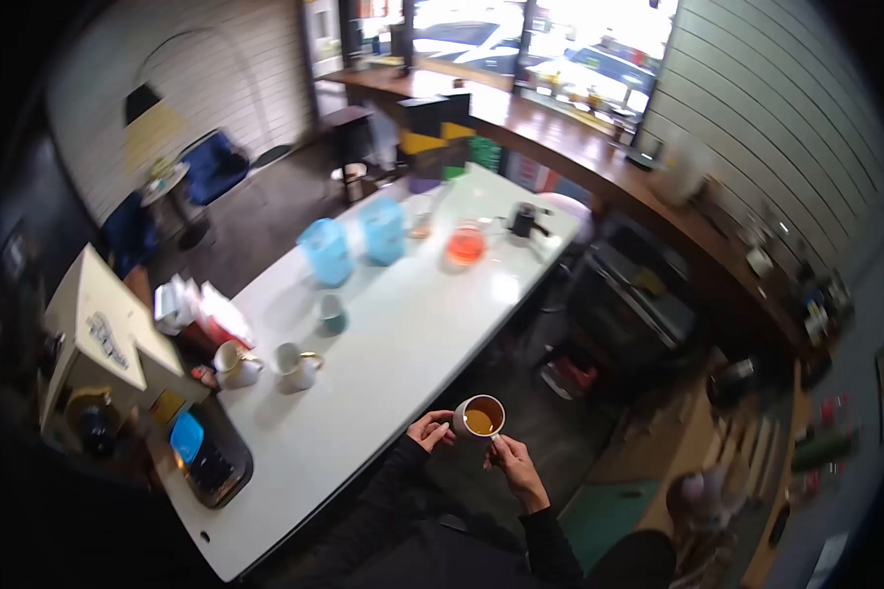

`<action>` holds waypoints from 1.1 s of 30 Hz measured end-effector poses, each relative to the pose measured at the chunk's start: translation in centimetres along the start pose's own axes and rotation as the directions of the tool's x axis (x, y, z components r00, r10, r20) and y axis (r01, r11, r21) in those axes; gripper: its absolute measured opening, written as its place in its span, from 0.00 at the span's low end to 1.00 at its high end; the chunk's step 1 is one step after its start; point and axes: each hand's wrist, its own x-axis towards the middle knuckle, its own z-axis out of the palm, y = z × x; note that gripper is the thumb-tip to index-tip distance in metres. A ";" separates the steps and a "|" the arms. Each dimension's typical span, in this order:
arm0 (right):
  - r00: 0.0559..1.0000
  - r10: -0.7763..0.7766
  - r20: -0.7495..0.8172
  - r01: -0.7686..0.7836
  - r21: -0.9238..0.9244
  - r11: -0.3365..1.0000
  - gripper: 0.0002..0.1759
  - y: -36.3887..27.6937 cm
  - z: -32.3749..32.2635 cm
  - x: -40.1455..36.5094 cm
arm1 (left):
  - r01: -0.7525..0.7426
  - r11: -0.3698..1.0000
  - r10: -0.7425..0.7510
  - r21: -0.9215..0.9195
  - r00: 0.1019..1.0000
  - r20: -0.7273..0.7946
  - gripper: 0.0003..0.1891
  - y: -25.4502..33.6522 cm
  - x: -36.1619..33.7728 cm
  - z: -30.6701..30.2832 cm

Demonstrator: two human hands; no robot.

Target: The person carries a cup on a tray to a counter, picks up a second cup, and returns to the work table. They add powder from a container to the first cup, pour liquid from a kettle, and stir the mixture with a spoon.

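A cup [461, 420] with amber-brown liquid [479, 422] inside is held out over the floor, just off the near edge of the long white counter [383, 344]. My right hand [517, 471] is closed on its handle. On the cup's other side is my left hand [430, 430], its fingers loosely bent and apart, with the fingertips right at the cup's wall. On the counter to the left stand two white mugs with gold handles, one [293, 367] nearer me and the other [234, 365] further left. A small teal-grey cup [332, 314] stands beyond them.
Two light-blue containers [326, 252] stand further along the counter, with a red-orange vessel [465, 243] and a black item [527, 220] to their right. A dark tray [228, 488] and a cream machine [98, 324] are at left. A wooden bar [599, 157] runs below the window.
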 end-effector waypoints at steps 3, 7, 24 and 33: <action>0.979 -0.007 0.202 0.039 -0.157 0.987 0.18 -0.9 6.2 8.9 | -0.122 0.992 0.119 -0.010 0.982 -0.149 0.25 3.7 0.4 -6.5; 0.923 0.112 0.367 -0.015 -0.257 0.966 0.19 0.8 11.2 12.3 | -0.123 0.988 0.093 -0.091 0.956 -0.279 0.31 4.1 -4.4 -11.0; 0.654 0.365 0.663 -0.068 -0.429 0.901 0.21 -1.4 16.0 25.8 | -0.156 0.982 0.043 -0.105 0.730 -0.682 0.34 5.8 -2.4 -14.1; 0.566 0.411 0.715 -0.081 -0.448 0.890 0.17 -2.8 17.0 29.9 | -0.193 0.978 0.164 0.081 0.468 -0.868 0.29 6.9 0.8 -13.2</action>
